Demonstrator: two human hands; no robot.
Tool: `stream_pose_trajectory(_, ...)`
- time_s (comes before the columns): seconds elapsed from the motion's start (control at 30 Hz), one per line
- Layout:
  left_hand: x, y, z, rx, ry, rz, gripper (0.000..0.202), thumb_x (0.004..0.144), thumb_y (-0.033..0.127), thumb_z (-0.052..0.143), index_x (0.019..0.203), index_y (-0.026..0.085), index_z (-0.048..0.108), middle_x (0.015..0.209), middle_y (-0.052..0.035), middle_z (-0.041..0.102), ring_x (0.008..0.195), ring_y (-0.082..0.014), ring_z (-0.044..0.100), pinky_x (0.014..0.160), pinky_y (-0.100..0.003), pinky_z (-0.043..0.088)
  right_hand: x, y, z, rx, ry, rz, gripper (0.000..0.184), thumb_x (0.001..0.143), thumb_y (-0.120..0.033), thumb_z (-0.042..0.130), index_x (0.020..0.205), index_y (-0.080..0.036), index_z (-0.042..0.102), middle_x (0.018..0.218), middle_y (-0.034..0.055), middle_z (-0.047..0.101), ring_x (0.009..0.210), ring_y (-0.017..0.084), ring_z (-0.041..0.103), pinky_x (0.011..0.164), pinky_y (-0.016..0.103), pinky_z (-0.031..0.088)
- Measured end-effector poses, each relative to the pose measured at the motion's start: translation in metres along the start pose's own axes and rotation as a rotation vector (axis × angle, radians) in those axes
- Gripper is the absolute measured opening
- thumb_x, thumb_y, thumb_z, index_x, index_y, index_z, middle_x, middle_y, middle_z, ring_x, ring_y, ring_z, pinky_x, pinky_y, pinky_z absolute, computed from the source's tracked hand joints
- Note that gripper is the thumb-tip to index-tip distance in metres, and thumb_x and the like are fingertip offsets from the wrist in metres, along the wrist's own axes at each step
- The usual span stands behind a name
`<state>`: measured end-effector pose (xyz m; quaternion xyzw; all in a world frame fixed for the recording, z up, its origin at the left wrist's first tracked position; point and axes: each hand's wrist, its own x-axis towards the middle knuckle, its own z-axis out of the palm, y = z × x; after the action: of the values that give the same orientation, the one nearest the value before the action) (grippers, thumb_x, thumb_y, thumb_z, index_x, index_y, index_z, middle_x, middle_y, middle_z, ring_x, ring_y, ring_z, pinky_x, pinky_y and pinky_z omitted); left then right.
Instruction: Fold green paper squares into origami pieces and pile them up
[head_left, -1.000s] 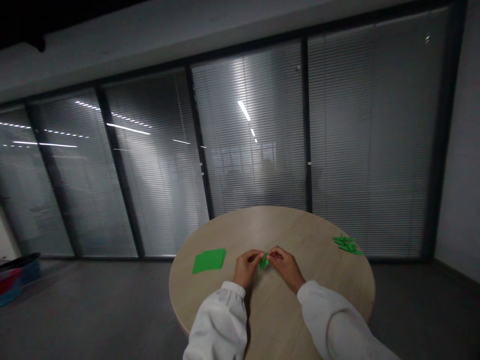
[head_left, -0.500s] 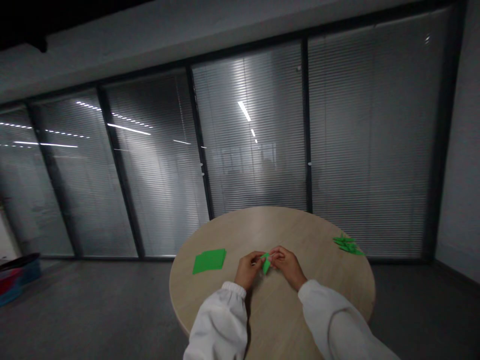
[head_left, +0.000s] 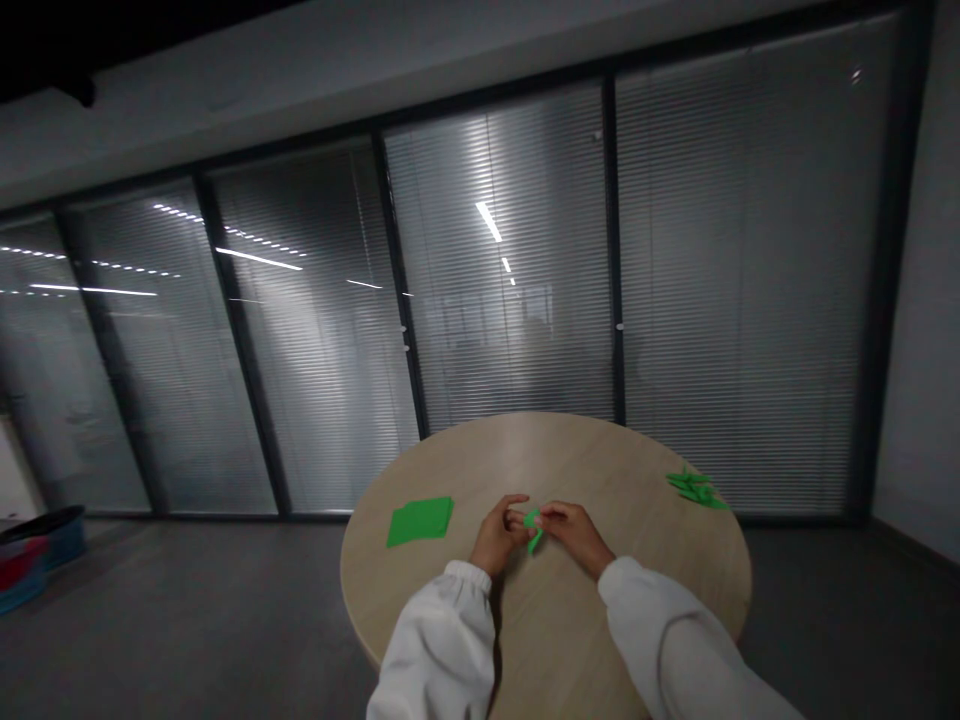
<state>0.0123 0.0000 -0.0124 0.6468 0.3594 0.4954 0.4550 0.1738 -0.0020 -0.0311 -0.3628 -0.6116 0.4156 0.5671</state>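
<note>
A small folded piece of green paper [head_left: 532, 519] is between my two hands over the middle of the round table, with one end pointing down. My left hand [head_left: 497, 537] holds its left side, the index finger stretched out above it. From the right, the thumb and fingers of my right hand [head_left: 576, 532] pinch the paper's edge. Left of my hands lies a stack of flat green paper sheets [head_left: 420, 521]. A pile of several narrow folded green paper pieces [head_left: 696, 488] rests near the table's right edge. The fingers partly hide the held paper.
The round wooden table [head_left: 525, 450] stands before a glass partition [head_left: 502, 260] with blinds. At the far left, a dark and blue tub [head_left: 64, 535] and another one with something red [head_left: 22, 572] sit on the grey floor.
My left index finger has lifted away from the paper. The paper has turned and its shape between the fingers looks different. My right hand's fingers have closed nearer together on it.
</note>
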Motion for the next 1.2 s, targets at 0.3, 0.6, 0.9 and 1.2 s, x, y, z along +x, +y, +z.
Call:
stream_pose_trajectory(0.3,-0.004,0.0,0.0,-0.036,-0.091,-0.105,0.046,0.056,0.03,0.078,0.092,0.016,0.053,0.059,-0.0005,0.067,0.052,-0.0134,0.06,0.054,-0.023,0.042,0.001,-0.003,-0.001,0.04,0.05,0.072,0.037,0.057,-0.052,0.073,0.07,-0.016,0.071,0.065,0.0037,0.07,0.061,0.019,0.061,0.06,0.029,0.046)
stream_pose_trajectory(0.6,-0.008,0.009,-0.003,-0.342,-0.084,-0.19,0.051,0.055,0.042,0.082,0.09,0.016,0.055,0.066,-0.0022,0.068,0.058,-0.0138,0.063,0.058,-0.024,0.045,-0.004,-0.016,-0.003,0.152,-0.008,0.119,0.041,0.065,-0.053,0.069,0.084,-0.017,0.071,0.074,0.0059,0.071,0.07,0.019,0.065,0.06,0.027,0.047)
stream_pose_trajectory(0.9,-0.009,0.009,-0.003,-0.43,-0.09,-0.231,0.048,0.056,0.039,0.083,0.089,0.016,0.058,0.073,-0.0024,0.069,0.062,-0.0111,0.061,0.061,-0.023,0.045,-0.007,-0.018,-0.002,0.166,-0.058,0.149,0.035,0.065,-0.048,0.071,0.082,-0.016,0.07,0.071,0.0031,0.069,0.068,0.016,0.062,0.06,0.024,0.044)
stream_pose_trajectory(1.2,-0.005,0.001,-0.005,-0.321,-0.098,-0.134,0.05,0.059,0.048,0.079,0.091,0.016,0.056,0.067,-0.0014,0.066,0.058,-0.0124,0.058,0.058,-0.024,0.041,-0.005,-0.015,-0.001,0.137,-0.069,0.169,0.028,0.066,-0.043,0.067,0.074,-0.016,0.066,0.066,0.0007,0.065,0.064,0.014,0.059,0.055,0.023,0.041)
